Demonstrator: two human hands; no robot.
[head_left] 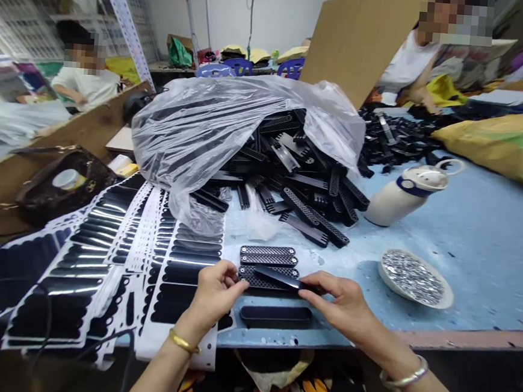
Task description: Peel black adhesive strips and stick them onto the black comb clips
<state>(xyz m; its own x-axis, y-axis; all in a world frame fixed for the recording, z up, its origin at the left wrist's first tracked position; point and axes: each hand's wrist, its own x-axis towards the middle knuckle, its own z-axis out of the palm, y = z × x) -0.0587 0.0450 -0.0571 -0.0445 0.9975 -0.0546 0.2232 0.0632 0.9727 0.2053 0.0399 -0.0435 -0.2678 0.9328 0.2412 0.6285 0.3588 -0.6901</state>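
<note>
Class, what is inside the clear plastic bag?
Black pieces, some toothed, show at the mouth of the bag; anything deeper is covered by them or its folds.

Black elongated pieces heaped on a pale-blue worktop, a white bowl of tiny silver parts and two white-clad co-workers mark a workshop.

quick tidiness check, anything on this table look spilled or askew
Yes: black combs sprawl loosely from the plastic bag onto the table, and the sheets at left overlap at uneven angles. The bottle seems to lean, though lens distortion may explain that.
</note>
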